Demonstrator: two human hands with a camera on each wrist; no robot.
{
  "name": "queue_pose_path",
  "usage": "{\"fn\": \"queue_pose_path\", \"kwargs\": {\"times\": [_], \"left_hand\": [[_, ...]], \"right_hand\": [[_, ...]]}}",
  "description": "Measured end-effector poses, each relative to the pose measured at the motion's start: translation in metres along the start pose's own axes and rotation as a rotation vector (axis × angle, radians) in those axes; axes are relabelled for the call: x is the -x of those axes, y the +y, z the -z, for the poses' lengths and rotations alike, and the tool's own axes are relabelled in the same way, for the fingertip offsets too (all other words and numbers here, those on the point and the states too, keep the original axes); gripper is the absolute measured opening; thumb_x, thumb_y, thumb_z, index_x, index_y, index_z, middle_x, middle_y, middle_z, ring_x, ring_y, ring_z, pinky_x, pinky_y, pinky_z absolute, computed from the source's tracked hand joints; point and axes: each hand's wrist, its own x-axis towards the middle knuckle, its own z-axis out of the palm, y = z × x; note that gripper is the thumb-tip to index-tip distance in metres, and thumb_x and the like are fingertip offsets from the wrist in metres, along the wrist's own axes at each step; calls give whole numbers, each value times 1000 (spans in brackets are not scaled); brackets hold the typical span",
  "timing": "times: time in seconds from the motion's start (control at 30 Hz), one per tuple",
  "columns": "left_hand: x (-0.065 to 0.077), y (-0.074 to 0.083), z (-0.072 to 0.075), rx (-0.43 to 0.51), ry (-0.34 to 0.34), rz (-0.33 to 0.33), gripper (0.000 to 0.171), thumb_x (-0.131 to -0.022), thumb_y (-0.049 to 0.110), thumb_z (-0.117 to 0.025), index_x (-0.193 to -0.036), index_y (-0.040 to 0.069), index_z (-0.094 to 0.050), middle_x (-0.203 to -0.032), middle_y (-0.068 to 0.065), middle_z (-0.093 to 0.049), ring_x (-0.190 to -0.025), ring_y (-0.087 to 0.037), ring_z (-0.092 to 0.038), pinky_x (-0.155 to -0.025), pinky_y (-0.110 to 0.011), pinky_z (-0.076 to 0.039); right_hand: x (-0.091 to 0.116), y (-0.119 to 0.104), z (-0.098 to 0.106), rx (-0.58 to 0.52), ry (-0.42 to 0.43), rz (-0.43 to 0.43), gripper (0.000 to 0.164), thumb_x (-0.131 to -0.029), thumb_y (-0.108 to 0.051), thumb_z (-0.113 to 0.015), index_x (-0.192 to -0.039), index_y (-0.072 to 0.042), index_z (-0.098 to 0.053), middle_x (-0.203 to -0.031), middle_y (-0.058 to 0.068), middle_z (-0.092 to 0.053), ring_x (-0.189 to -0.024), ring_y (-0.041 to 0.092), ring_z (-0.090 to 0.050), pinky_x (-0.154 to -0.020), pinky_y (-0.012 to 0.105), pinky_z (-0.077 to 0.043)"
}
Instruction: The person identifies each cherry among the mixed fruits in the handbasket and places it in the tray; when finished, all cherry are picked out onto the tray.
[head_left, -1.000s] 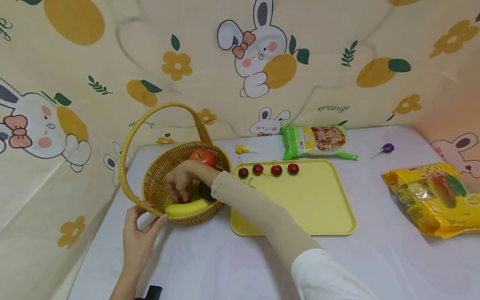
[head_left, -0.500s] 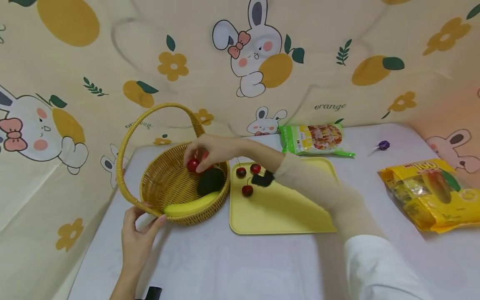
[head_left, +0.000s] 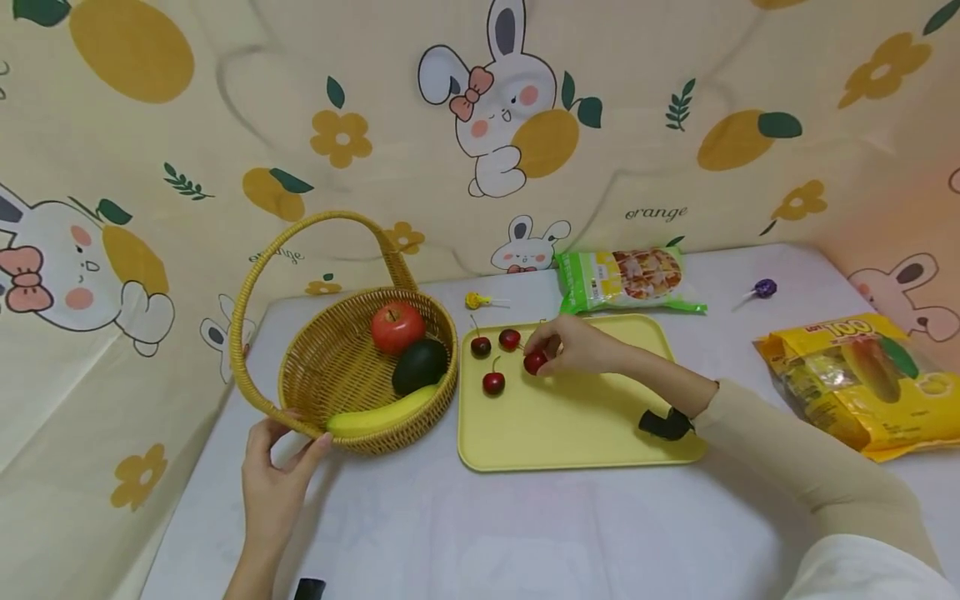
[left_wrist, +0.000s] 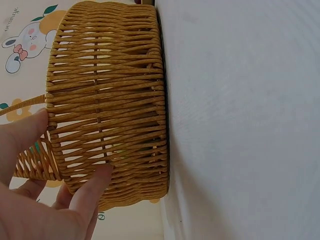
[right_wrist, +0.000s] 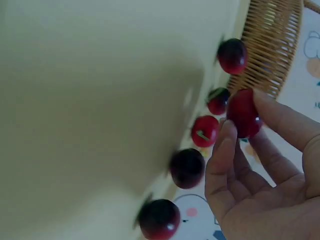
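Note:
My right hand [head_left: 573,346] pinches a dark red cherry [head_left: 536,362] between thumb and fingertips above the yellow tray [head_left: 585,425]. In the right wrist view the held cherry [right_wrist: 243,112] is close to several other cherries, including one [right_wrist: 186,168] on the tray. Left of the hand in the head view, a stemmed cherry [head_left: 493,383] sits in front of two more. My left hand [head_left: 273,483] grips the wicker basket [head_left: 315,367] at its near left rim, by the handle's foot. The basket holds a red apple [head_left: 397,328], a dark avocado [head_left: 420,367] and a banana [head_left: 382,416].
Behind the tray lie a green snack bag [head_left: 630,279] and a yellow lollipop [head_left: 480,300]. A purple lollipop [head_left: 763,289] lies at the back right, and a large yellow candy bag [head_left: 862,383] stands on the right. Patterned cloth hangs behind.
My right hand has come out of the basket with a cherry and moved right, over the tray. The apple and avocado are now uncovered. My left hand stays on the basket rim.

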Motion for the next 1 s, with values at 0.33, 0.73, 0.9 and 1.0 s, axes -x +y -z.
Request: {"fn": "queue_pose_path", "kwargs": {"times": [0.33, 0.73, 0.9, 1.0], "left_hand": [[0, -1, -1, 1, -2, 6, 44, -79, -18, -73, -118, -15, -51, -120, -8, -49, -116, -23, -47, -83, -16, -58], [1, 1, -2, 27, 3, 12, 49, -80, -19, -72, -123, -15, -49, -127, -14, -46, -119, -27, -46, -86, -18, -57], [2, 6, -3, 31, 8, 56, 59, -82, -18, -71, -133, -12, -43, -133, -11, -40, -125, -29, -41, -88, -16, -56], [3, 12, -2, 29, 25, 61, 72, -83, -15, -71, -144, -1, -35, -141, -7, -30, -130, -29, -35, -92, -14, -53]], "right_hand": [[7, 1, -12, 20, -34, -42, 22, -77, 3, -82, -97, 1, -72, -86, 6, -67, -75, 16, -58, -65, 23, -54], [14, -4, -9, 88, -21, -52, 32, -78, -1, -83, -107, 4, -69, -95, 11, -68, -75, 14, -61, -66, 25, -57], [24, -15, -3, 214, 105, -28, 33, -80, -6, -82, -108, 4, -68, -93, 12, -67, -73, 16, -60, -65, 28, -56], [30, -23, -6, 372, 220, 1, 32, -84, -16, -81, -107, 4, -69, -92, 12, -67, -77, 22, -61, -66, 34, -57]]}}
